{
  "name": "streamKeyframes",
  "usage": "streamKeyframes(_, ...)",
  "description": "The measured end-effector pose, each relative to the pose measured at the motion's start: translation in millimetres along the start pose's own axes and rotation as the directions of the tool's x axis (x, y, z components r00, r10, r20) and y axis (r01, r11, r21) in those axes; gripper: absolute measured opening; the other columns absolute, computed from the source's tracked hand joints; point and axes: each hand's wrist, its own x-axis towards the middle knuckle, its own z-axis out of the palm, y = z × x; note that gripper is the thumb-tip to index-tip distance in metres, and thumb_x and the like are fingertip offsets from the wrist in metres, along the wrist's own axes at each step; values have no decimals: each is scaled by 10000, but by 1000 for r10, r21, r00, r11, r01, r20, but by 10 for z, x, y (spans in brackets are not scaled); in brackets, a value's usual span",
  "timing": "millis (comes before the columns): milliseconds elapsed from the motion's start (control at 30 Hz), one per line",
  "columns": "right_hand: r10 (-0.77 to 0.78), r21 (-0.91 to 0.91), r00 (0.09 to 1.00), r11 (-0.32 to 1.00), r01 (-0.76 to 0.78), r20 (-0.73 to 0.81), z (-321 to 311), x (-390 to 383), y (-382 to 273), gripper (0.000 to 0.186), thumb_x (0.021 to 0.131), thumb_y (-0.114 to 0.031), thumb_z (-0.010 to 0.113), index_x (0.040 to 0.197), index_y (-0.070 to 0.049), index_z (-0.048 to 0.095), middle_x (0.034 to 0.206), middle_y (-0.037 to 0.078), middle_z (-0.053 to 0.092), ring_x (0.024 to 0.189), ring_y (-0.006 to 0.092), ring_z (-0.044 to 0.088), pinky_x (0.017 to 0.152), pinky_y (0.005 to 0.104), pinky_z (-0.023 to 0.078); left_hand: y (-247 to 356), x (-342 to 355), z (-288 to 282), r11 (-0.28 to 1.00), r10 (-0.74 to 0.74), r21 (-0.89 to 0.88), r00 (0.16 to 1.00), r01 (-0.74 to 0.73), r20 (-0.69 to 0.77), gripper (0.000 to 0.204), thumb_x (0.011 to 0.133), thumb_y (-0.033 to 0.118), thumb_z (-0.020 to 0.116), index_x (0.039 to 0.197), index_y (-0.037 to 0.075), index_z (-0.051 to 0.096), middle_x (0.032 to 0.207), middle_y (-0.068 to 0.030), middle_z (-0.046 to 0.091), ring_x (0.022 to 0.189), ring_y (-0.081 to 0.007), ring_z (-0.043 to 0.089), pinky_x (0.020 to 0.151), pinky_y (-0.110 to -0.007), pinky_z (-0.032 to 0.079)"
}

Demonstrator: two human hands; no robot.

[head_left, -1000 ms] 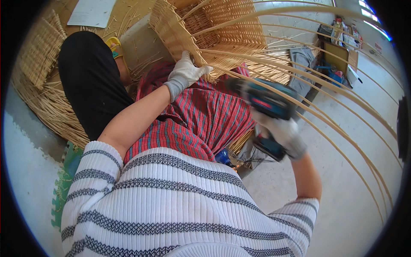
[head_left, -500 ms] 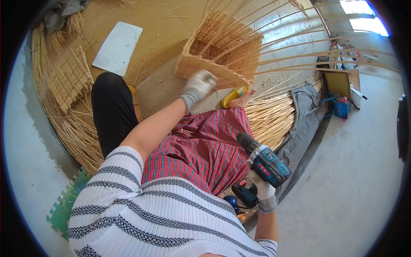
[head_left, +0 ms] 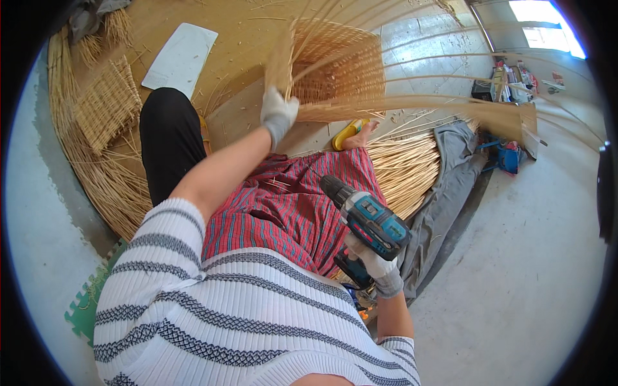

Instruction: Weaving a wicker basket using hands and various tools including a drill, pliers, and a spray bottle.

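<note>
Closest in, most of the lap is blocked by a ribbed striped sweater (head_left: 212, 309), so the legs are only partly seen under a red striped cloth (head_left: 290, 212). A blue-and-black cordless drill (head_left: 367, 222) is gripped by the gloved right hand (head_left: 373, 260), fingers wrapped round the handle, its lower end hidden. Farther out, the gloved left hand (head_left: 278, 116) is closed on the rim of a half-woven wicker basket (head_left: 335, 71), whose loose stakes fan off right. Straw bundles (head_left: 405, 167) are piled beyond.
</note>
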Motion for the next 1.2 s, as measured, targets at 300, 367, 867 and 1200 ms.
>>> streamKeyframes(300, -10, -155, 1000, 988, 8, -16, -108, 46, 27, 281, 890, -173, 752, 1137, -61, 678, 781, 1, 647, 608, 78, 576, 550, 268, 496, -540, -1437, -417, 920, 132, -392, 958, -24, 253, 260, 906, 46, 665, 1129, 63, 533, 1003, -98, 637, 896, -190, 662, 793, -317, 551)
streamKeyframes(367, -38, -182, 998, 983, 30, -42, -133, 69, 4, 185, 892, -138, 744, 1040, -55, 671, 720, -1, 617, 584, 85, 556, 527, 276, 463, -438, -1338, -584, 875, 469, -251, 854, -414, 225, 278, 911, 182, 698, 1147, 109, 570, 880, -95, 658, 785, -269, 677, 711, -365, 541)
streamKeyframes(867, 191, -258, 981, 946, -196, -47, -198, 501, 20, 199, 905, -116, 728, 1064, -35, 639, 703, -5, 587, 580, 82, 512, 504, 263, 426, -70, -945, -504, 977, 91, 88, 749, -195, 656, 387, 905, 447, 653, 1071, 98, 686, 914, -128, 716, 879, -323, 682, 780, -407, 518)
streamKeyframes(1200, 178, -177, 984, 968, -178, -16, -171, 575, -144, 135, 909, -145, 736, 962, -51, 654, 682, -4, 587, 553, 92, 521, 487, 265, 424, -54, -920, -542, 985, 83, 54, 726, -164, 683, 366, 905, 434, 672, 1040, 95, 691, 824, -105, 694, 753, -281, 650, 714, -390, 491)
